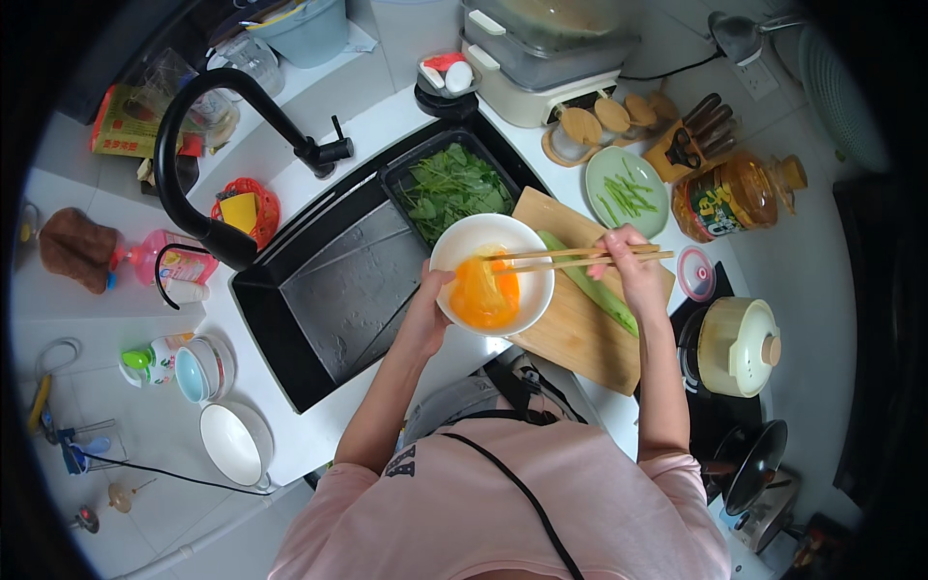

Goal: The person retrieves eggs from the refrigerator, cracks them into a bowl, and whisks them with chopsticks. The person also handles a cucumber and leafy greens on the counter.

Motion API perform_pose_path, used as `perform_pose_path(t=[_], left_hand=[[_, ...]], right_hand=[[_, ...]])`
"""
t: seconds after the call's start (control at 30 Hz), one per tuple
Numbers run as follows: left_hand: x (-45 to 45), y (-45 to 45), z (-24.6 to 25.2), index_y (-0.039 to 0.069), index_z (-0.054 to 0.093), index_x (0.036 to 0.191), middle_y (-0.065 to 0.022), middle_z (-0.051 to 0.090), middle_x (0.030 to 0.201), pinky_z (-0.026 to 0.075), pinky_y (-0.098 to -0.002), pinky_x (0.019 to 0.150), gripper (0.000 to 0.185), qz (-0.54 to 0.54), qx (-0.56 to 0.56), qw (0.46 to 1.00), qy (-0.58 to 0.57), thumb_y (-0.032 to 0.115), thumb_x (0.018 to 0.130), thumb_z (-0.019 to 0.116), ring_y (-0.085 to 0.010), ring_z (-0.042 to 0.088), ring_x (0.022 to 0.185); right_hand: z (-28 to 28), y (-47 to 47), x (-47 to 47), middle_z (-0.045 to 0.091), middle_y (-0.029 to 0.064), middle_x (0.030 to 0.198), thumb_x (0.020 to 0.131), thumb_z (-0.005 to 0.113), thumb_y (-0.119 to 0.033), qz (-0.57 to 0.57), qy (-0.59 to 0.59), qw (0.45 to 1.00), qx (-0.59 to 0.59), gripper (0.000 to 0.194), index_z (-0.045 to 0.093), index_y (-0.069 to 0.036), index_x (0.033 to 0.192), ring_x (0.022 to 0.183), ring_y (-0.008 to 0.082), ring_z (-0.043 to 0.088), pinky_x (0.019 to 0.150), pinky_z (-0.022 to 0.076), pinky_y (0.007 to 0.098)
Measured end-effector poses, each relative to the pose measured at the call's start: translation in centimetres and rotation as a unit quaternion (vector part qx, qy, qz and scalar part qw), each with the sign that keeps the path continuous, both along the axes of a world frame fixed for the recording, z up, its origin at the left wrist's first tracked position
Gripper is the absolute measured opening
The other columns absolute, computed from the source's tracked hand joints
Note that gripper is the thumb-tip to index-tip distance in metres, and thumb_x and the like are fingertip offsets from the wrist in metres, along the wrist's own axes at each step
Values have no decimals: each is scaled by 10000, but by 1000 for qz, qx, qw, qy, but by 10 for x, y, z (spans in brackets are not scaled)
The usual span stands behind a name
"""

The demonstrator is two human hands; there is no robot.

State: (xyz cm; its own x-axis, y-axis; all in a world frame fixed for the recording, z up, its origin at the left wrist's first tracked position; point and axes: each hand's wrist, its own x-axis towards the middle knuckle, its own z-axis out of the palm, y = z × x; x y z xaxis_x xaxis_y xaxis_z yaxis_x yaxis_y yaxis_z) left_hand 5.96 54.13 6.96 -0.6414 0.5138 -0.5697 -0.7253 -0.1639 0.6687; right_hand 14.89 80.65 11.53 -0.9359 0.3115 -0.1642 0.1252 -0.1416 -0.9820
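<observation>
My left hand (429, 310) grips a white bowl (535, 293) by its left rim, with the thumb over the edge. Inside lies orange-yellow beaten egg (482, 297), partly mixed with clear white. Wooden chopsticks (573, 259) are held in my right hand (623, 255), their tips down in the egg. The bowl is held over the edge of a wooden cutting board (573, 348) and the sink's right side. On that board, under the chopsticks, rests a long green gourd or loofah (598, 293), part of it hidden by the bowl and my right hand.
A black sink (341, 290) with a black faucet (174, 159) holds a basin of leafy greens (457, 188). Cut green stems lie on a pale green plate (594, 181). An oil bottle (732, 196), a knife block (674, 156) and a lidded cream pot (732, 348) stand right. White bowl (235, 442) stands left.
</observation>
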Motion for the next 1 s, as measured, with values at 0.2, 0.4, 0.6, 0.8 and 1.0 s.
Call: perform_pose_path(t=[0.2, 0.4, 0.6, 0.8, 1.0], left_hand=[[-1, 4, -1, 149, 341, 1232, -61, 450, 1194, 494, -338, 787, 488, -8, 11, 1000, -2, 328, 803, 493, -171, 509, 1086], [2, 11, 4, 140, 343, 1223, -64, 454, 1181, 500, -318, 768, 480, -21, 3, 1000, -5, 324, 806, 492, -168, 512, 1088], [3, 15, 4, 136, 339, 1221, -67, 448, 1179, 499, -313, 766, 473, -28, 8, 1000, -5, 320, 812, 488, -163, 507, 1098], [8, 19, 8, 108, 347, 1290, -89, 471, 1228, 370, -350, 964, 538, 18, 10, 1000, 3, 305, 817, 512, -202, 475, 1140], [11, 19, 6, 118, 315, 1234, -77, 442, 1181, 481, -346, 825, 488, 8, 3, 999, 38, 308, 819, 489, -173, 488, 1123]], right_hand=[[-4, 1, 3, 586, 116, 757, 918, 521, -209, -41, 35, 997, 57, 238, 531, -2, 801, 563, 164, 580, 505, 479, 263], [0, 13, 13, 584, 107, 738, 911, 534, -215, 13, -25, 998, -51, 227, 531, -16, 803, 551, 171, 579, 511, 477, 270], [-8, 8, 18, 583, 114, 718, 917, 526, -216, -55, 56, 996, 51, 234, 527, -11, 803, 543, 174, 574, 514, 474, 274], [-9, -11, 40, 589, 101, 756, 919, 525, -204, -21, 7, 999, 25, 221, 526, -12, 810, 601, 155, 586, 598, 479, 268], [-7, -25, 56, 562, 119, 787, 934, 487, -177, -100, 44, 993, 52, 213, 485, -10, 800, 623, 171, 592, 589, 490, 283]])
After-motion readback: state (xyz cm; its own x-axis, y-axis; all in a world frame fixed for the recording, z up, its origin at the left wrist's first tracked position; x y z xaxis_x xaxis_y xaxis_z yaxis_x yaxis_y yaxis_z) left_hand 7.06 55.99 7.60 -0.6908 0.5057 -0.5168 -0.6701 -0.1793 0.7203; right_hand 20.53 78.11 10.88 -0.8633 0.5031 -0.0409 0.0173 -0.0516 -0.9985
